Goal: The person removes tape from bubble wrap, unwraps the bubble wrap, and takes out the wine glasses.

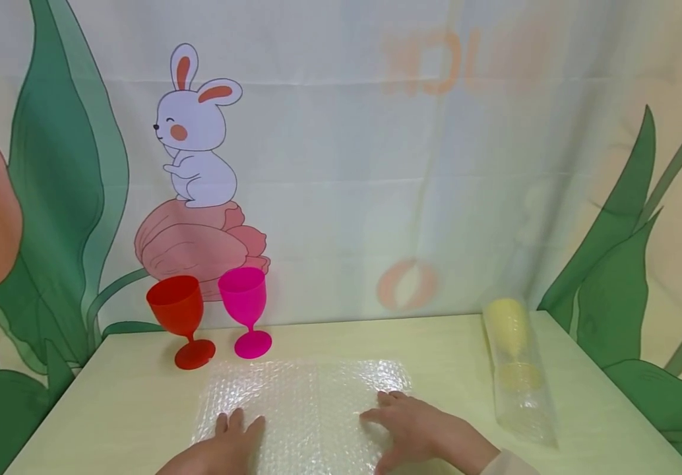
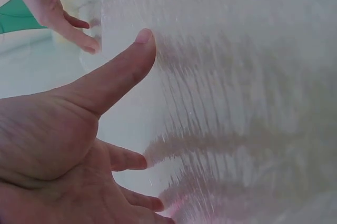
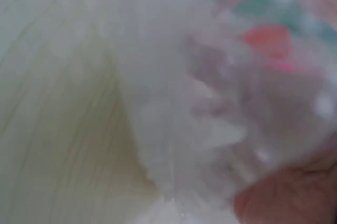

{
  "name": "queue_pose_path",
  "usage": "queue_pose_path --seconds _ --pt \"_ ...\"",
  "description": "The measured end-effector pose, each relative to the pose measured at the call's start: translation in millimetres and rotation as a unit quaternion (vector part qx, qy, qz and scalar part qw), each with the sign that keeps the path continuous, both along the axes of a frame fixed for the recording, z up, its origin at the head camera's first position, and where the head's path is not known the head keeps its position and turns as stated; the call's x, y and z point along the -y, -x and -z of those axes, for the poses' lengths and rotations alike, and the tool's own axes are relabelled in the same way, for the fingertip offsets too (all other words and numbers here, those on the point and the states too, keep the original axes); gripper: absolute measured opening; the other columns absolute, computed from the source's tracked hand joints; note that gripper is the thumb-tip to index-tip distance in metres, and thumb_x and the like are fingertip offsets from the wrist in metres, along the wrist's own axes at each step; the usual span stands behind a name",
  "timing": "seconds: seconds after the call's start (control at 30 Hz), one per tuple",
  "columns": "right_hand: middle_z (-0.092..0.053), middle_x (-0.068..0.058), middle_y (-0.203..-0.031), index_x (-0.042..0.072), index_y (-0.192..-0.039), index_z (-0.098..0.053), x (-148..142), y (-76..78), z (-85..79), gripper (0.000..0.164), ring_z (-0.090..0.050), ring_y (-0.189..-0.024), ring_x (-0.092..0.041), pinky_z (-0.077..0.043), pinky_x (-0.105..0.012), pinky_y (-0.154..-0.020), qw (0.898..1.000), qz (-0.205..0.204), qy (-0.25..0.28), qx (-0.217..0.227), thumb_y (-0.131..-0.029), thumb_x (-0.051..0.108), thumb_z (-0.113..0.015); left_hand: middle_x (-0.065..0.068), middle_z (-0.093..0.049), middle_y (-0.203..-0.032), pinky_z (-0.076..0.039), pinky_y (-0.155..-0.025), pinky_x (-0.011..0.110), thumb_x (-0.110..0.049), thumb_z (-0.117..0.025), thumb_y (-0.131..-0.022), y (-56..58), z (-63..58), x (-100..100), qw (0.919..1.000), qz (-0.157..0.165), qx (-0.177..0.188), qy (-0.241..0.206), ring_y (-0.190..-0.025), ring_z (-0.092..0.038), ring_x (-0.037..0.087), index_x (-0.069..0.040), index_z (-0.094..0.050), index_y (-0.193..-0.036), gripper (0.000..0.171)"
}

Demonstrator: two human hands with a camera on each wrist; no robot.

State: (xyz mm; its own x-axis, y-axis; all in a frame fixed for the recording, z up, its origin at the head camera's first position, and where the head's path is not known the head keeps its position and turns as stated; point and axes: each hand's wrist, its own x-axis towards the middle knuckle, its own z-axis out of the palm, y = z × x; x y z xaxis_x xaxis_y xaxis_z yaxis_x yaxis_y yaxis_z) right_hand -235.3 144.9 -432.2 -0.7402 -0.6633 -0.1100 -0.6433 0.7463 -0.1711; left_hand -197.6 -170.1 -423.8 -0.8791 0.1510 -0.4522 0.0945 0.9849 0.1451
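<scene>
A sheet of bubble wrap (image 1: 314, 396) lies spread on the bench (image 1: 436, 353), its far edge a little short of the bench's back edge, and the step in hand looks to be settling that sheet flat and square. The left hand (image 1: 222, 452) is at the sheet's near left part with the fingers apart and fairly straight, the tips against the plastic in the left wrist view, gripping nothing. The right hand (image 1: 415, 429) is at the sheet's right side, its thumb and fingers well apart; the right wrist view is too blurred to show how firmly it meets the plastic. To do this well, flat fingers and light, even pressure should serve better than a pinch, since the film is thin and likely to slide or curl up at an edge. Working outward from the middle, with one hand as the anchor, would ease out ripples without dragging the whole sheet. The red goblet (image 1: 177, 307) and the pink goblet (image 1: 245, 297) stand upright just beyond the far left corner, so pushes that way call for care. The wrapped yellow goblet (image 1: 507, 330) lies apart, to the right.
</scene>
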Motion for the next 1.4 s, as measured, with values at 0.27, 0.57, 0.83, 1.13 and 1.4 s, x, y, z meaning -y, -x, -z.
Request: queue_pose_path --seconds 0.27,0.57,0.83,1.13,1.4 --pt "-0.062 -0.020 -0.137 0.014 -0.125 -0.072 -11.5 -0.5 -1.8 0.059 -0.056 -0.129 -0.039 -0.047 -0.046 -0.108 0.998 0.014 0.051 -0.020 -0.073 0.035 -0.091 0.029 -0.035 -0.158 -0.050 -0.091 0.069 -0.059 -0.094 -0.054 2.7 -1.4 -5.6 0.9999 0.000 0.009 0.008 -0.142 -0.031 0.058 -0.007 -0.041 -0.155 0.125" --pt "-0.070 -0.011 -0.121 0.006 -0.119 -0.073 -32.0 1.6 -15.9 0.039 -0.062 -0.117 -0.032 -0.051 -0.044 -0.100 0.994 -0.009 0.095 -0.061 -0.082 0.012 -0.085 0.030 -0.033 -0.159 -0.047 -0.094 0.070 -0.058 -0.092 -0.058 4.4 -0.6 -6.3 0.9998 0.008 0.019 -0.001 -0.143 -0.029 0.059 -0.006 -0.040 -0.155 0.123" --pt "-0.070 -0.008 -0.120 0.004 -0.116 -0.074 -52.1 4.5 -25.8 0.031 -0.062 -0.115 -0.029 -0.053 -0.044 -0.095 0.987 -0.020 0.122 -0.102 -0.086 0.003 -0.081 0.031 -0.034 -0.158 -0.047 -0.094 0.071 -0.058 -0.093 -0.058 5.0 2.9 -6.1 0.9999 0.004 0.013 0.000 -0.142 -0.030 0.060 -0.004 -0.040 -0.155 0.123" --pt "-0.069 -0.013 -0.124 0.006 -0.113 -0.075 -68.6 4.3 -30.6 0.022 -0.063 -0.116 -0.030 -0.054 -0.045 -0.095 0.976 -0.004 0.163 -0.144 -0.091 0.007 -0.078 0.031 -0.032 -0.158 -0.042 -0.099 0.073 -0.053 -0.094 -0.061 7.5 4.2 -6.2 0.9995 -0.009 0.029 -0.003 -0.142 -0.028 0.060 -0.003 -0.039 -0.155 0.120" --pt "-0.068 -0.013 -0.125 0.007 -0.114 -0.075 -87.4 2.9 -34.4 0.020 -0.063 -0.118 -0.031 -0.055 -0.047 -0.094 0.971 0.025 0.181 -0.153 -0.094 0.011 -0.075 0.032 -0.033 -0.158 -0.044 -0.097 0.072 -0.054 -0.093 -0.061 3.9 0.4 -7.8 0.9997 -0.003 0.022 0.010 -0.142 -0.029 0.060 -0.003 -0.039 -0.154 0.119"
